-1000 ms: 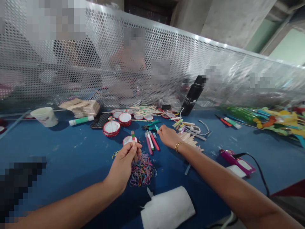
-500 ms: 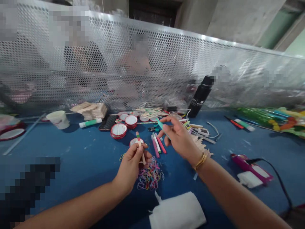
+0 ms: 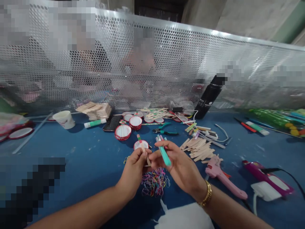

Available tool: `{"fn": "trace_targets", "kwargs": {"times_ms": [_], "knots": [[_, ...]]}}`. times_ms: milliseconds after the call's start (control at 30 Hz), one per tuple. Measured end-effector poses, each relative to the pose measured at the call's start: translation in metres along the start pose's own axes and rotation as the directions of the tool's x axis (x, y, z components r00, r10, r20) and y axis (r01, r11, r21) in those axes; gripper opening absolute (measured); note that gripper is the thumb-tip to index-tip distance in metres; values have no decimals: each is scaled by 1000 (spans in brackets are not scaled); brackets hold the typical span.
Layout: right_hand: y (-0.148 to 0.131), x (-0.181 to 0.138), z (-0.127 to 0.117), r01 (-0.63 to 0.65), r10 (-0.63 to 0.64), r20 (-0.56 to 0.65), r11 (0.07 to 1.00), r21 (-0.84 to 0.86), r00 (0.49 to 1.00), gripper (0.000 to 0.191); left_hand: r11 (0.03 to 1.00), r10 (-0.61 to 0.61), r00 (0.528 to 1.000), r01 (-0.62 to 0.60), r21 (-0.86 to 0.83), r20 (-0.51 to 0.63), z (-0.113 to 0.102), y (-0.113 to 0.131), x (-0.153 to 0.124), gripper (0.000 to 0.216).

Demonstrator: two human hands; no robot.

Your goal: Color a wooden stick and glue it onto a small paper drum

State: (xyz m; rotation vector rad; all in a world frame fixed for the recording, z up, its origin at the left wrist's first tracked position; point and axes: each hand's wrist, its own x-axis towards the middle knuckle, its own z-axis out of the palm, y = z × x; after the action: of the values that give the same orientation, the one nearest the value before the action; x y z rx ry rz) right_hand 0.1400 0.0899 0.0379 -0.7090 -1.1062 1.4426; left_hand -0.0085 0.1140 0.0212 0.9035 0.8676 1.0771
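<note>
My left hand pinches a wooden craft stick with red and green bands coloured near its upper end. A teal marker pen lies across the fingers of my right hand, its thick end pointing down toward me. The right fingertips are close to the stick's lower end; whether they touch it I cannot tell. Under both hands is a tangled heap of colourful rubber bands. Just behind them sits a red-rimmed round piece, and a few more markers are partly hidden by my right hand.
Loose craft sticks, a pink glue gun and a white adapter lie to the right. Pliers, red-rimmed rounds, a paper cup and a black bottle stand farther back, before a perforated metal screen. White cloth is nearest me.
My right hand has come down and left toward the left hand, and the teal marker in it has swung round. The view has shifted slightly; the glue gun is now visible.
</note>
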Motion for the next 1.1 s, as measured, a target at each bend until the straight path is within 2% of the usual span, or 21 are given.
{"fn": "trace_targets", "kwargs": {"times_ms": [100,167,267,400,600,733,933,1100], "knots": [[12,0,0,143,-145,-46,989,-43,988,31,995,23,999,-21,95,-26,-1,2,1,36],[20,2,-3,195,-202,-82,977,-82,976,25,986,51,999,-51,157,1,-2,2,3,39],[29,8,-10,216,-239,-170,966,-139,956,29,958,108,994,-104,269,-2,-5,0,8,38],[33,17,-13,221,-308,-279,927,-304,910,35,917,220,975,-190,352,-46,-12,-3,14,32],[26,35,1,230,-357,-282,888,-397,890,18,933,216,976,-198,300,-28,-14,-6,17,29],[12,56,9,352,-472,-210,830,-432,856,15,940,223,974,-204,273,-39,-14,-6,19,33],[-7,79,17,482,-596,-191,767,-424,780,10,934,281,959,-263,241,-40,-16,-7,24,34],[-2,85,16,497,-602,-196,770,-401,774,9,933,262,964,-240,269,-50,-16,-8,23,37]]}}
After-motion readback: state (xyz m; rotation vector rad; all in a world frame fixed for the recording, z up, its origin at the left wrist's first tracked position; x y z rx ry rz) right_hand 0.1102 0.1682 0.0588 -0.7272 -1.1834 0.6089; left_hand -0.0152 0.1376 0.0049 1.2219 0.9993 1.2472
